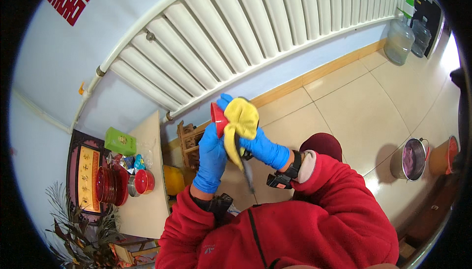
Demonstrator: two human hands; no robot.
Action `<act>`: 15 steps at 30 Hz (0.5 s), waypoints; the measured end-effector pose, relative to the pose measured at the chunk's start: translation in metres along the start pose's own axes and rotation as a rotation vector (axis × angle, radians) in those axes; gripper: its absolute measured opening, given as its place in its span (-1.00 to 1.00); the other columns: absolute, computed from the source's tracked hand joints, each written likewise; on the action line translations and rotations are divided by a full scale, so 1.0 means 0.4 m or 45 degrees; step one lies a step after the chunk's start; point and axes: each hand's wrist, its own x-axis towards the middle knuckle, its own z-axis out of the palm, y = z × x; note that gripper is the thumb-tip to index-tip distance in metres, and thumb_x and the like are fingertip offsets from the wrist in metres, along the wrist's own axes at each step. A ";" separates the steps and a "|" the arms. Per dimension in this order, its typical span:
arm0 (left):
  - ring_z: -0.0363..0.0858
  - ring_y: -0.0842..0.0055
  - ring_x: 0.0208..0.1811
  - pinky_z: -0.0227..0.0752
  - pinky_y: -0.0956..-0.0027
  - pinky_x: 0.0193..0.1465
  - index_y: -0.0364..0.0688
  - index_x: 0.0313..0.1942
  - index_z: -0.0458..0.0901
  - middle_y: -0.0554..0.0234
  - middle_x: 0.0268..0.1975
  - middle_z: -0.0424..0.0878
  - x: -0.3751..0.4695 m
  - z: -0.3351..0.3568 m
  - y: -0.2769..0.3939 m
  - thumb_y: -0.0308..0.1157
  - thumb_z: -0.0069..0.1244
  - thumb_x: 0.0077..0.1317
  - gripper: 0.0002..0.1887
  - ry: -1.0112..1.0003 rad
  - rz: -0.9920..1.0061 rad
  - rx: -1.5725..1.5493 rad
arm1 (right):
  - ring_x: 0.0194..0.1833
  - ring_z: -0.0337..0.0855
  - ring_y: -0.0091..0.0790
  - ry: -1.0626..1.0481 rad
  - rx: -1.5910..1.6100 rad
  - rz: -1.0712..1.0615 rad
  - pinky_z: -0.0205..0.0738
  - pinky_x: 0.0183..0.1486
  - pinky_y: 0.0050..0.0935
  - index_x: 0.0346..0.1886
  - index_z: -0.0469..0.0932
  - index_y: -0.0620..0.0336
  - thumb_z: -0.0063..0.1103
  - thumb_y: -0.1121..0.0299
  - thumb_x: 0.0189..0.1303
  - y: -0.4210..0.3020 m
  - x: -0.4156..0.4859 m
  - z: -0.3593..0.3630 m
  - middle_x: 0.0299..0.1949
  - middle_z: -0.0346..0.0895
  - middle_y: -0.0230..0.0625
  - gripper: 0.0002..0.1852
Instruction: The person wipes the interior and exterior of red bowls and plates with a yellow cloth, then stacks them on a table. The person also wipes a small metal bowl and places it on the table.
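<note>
Both hands wear blue rubber gloves and are held up in front of my body, at the middle of the view. My left hand (pixel 212 147) grips a red bowl (pixel 219 119), seen from its side, with the fingers partly hidden behind it. Against the bowl's right side, my right hand (pixel 260 145) holds a yellow and grey cloth (pixel 241 118). One end of the cloth hangs down between the wrists. The cloth hides most of the right fingers.
On the table (pixel 142 210) at the left stand stacked red bowls (pixel 107 185), another red bowl (pixel 144 181), a metal tin (pixel 133 187) and a green box (pixel 120 141). A white radiator (pixel 228 29) lines the wall. A metal bucket (pixel 400 164) and water bottles (pixel 399 42) are at the right.
</note>
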 end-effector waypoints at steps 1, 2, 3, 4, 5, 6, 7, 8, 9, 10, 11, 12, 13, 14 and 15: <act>0.56 0.48 0.09 0.45 0.37 0.17 -0.25 0.18 0.48 0.25 0.13 0.55 -0.002 0.001 0.003 -0.34 -0.16 0.51 -0.68 0.023 -0.038 -0.056 | 0.38 0.24 -0.27 0.021 0.125 0.083 0.12 0.42 -0.34 0.43 0.22 0.22 0.21 0.19 0.32 -0.018 0.001 -0.004 0.41 0.22 -0.19 -0.32; 0.53 0.50 0.07 0.45 0.35 0.14 -0.26 0.11 0.51 0.30 0.06 0.56 -0.004 0.007 0.008 -0.37 -0.06 0.46 -0.72 -0.094 -0.101 -0.416 | 0.36 0.27 -0.28 0.055 0.201 0.244 0.16 0.40 -0.35 0.41 0.25 0.21 0.18 0.16 0.34 -0.040 0.007 -0.009 0.38 0.27 -0.21 -0.35; 0.55 0.41 0.03 0.45 0.29 0.10 -0.26 0.07 0.52 0.22 0.00 0.56 -0.005 0.011 0.020 -0.38 0.01 0.40 -0.71 -0.151 0.248 0.288 | 0.33 0.31 -0.29 0.067 0.543 0.355 0.20 0.38 -0.36 0.39 0.28 0.21 0.15 0.13 0.37 -0.065 0.010 -0.014 0.34 0.31 -0.23 -0.38; 0.56 0.31 -0.01 0.45 0.24 0.06 -0.25 0.04 0.53 0.14 -0.06 0.57 -0.010 0.013 0.038 -0.38 0.08 0.34 -0.70 -0.244 0.537 0.933 | 0.30 0.34 -0.31 0.100 0.766 0.491 0.24 0.35 -0.36 0.37 0.31 0.20 0.13 0.11 0.39 -0.087 0.018 -0.022 0.31 0.36 -0.25 -0.41; 0.57 0.22 -0.06 0.45 0.18 0.01 -0.25 0.00 0.53 0.06 -0.11 0.58 -0.021 0.016 0.060 -0.38 0.16 0.28 -0.68 -0.343 0.904 1.538 | 0.30 0.36 -0.30 0.020 1.079 0.611 0.25 0.35 -0.36 0.34 0.33 0.20 0.12 0.10 0.39 -0.122 0.000 -0.046 0.28 0.39 -0.24 -0.43; 0.53 0.05 -0.20 0.44 0.13 -0.07 -0.22 -0.24 0.59 -0.03 -0.30 0.52 -0.028 0.017 0.082 -0.32 0.15 0.21 -0.79 -0.466 0.531 1.944 | 0.27 0.40 -0.24 0.046 -0.109 0.160 0.29 0.32 -0.34 0.33 0.34 0.22 0.13 0.13 0.37 -0.135 0.017 -0.055 0.23 0.43 -0.20 -0.44; 0.54 0.17 -0.28 0.41 0.14 -0.04 -0.15 -0.37 0.60 0.15 -0.39 0.52 -0.028 0.022 0.100 -0.29 0.14 0.18 -0.85 -0.507 0.668 2.108 | 0.24 0.43 -0.18 -0.045 -0.723 -0.130 0.31 0.31 -0.31 0.31 0.35 0.24 0.14 0.19 0.32 -0.149 0.016 -0.060 0.19 0.45 -0.15 -0.45; 0.55 0.23 -0.26 0.39 0.15 0.03 -0.10 -0.40 0.60 0.21 -0.39 0.53 -0.033 0.022 0.121 -0.30 0.12 0.15 -0.89 -0.568 0.696 2.216 | 0.21 0.45 -0.12 -0.066 -1.130 -0.361 0.32 0.29 -0.28 0.29 0.35 0.26 0.16 0.25 0.28 -0.158 0.016 -0.060 0.14 0.48 -0.10 -0.46; 0.56 0.28 -0.25 0.37 0.16 0.10 -0.05 -0.43 0.60 0.26 -0.39 0.54 -0.039 0.021 0.138 -0.30 0.11 0.12 -0.92 -0.575 0.794 2.331 | 0.19 0.46 -0.08 -0.029 -0.735 -0.231 0.33 0.28 -0.26 0.27 0.36 0.28 0.19 0.31 0.23 -0.163 0.014 -0.056 0.12 0.48 -0.06 -0.45; 0.53 0.33 -0.19 0.31 0.11 0.23 -0.01 -0.44 0.62 0.28 -0.42 0.52 -0.043 0.020 0.150 -0.31 0.14 0.07 -0.93 -0.569 0.861 2.442 | 0.18 0.47 -0.05 0.081 -0.170 0.017 0.33 0.27 -0.24 0.26 0.36 0.29 0.21 0.38 0.18 -0.164 0.014 -0.053 0.10 0.49 -0.02 -0.44; 0.53 0.34 -0.19 0.28 0.09 0.29 0.00 -0.45 0.61 0.30 -0.42 0.52 -0.044 0.017 0.160 -0.32 0.12 0.05 -0.95 -0.593 0.889 2.524 | 0.18 0.47 -0.10 0.127 0.299 0.223 0.33 0.26 -0.26 0.27 0.35 0.30 0.23 0.40 0.18 -0.158 0.015 -0.043 0.13 0.47 -0.04 -0.44; 0.53 0.35 -0.19 0.25 0.06 0.35 0.01 -0.46 0.60 0.31 -0.42 0.51 -0.042 0.012 0.167 -0.34 0.10 0.04 -0.96 -0.622 0.920 2.603 | 0.18 0.46 -0.15 0.190 0.554 0.385 0.34 0.25 -0.29 0.28 0.34 0.30 0.24 0.41 0.17 -0.154 0.017 -0.038 0.15 0.46 -0.06 -0.43; 0.54 0.36 -0.19 0.22 0.04 0.40 0.02 -0.47 0.59 0.33 -0.42 0.51 -0.041 0.008 0.170 -0.35 0.08 0.02 -0.96 -0.658 0.954 2.679 | 0.18 0.46 -0.25 0.129 0.429 0.421 0.34 0.24 -0.35 0.30 0.32 0.29 0.24 0.40 0.21 -0.142 0.020 -0.024 0.19 0.43 -0.11 -0.42; 0.54 0.38 -0.11 0.13 0.00 0.48 0.04 -0.49 0.56 0.36 -0.42 0.50 -0.038 0.004 0.169 -0.37 0.04 -0.02 -0.95 -0.727 0.950 2.820 | 0.18 0.46 -0.34 0.084 0.292 0.440 0.34 0.22 -0.40 0.33 0.30 0.28 0.24 0.38 0.25 -0.131 0.025 -0.019 0.23 0.41 -0.16 -0.40; 0.54 0.38 -0.06 0.13 0.00 0.48 0.04 -0.49 0.56 0.36 -0.42 0.50 -0.039 0.001 0.167 -0.37 0.03 -0.01 -0.95 -0.762 1.048 2.863 | 0.10 0.48 -0.43 0.009 0.204 0.629 0.37 0.15 -0.46 0.29 0.35 0.28 0.26 0.38 0.25 -0.120 0.029 -0.027 0.17 0.45 -0.22 -0.45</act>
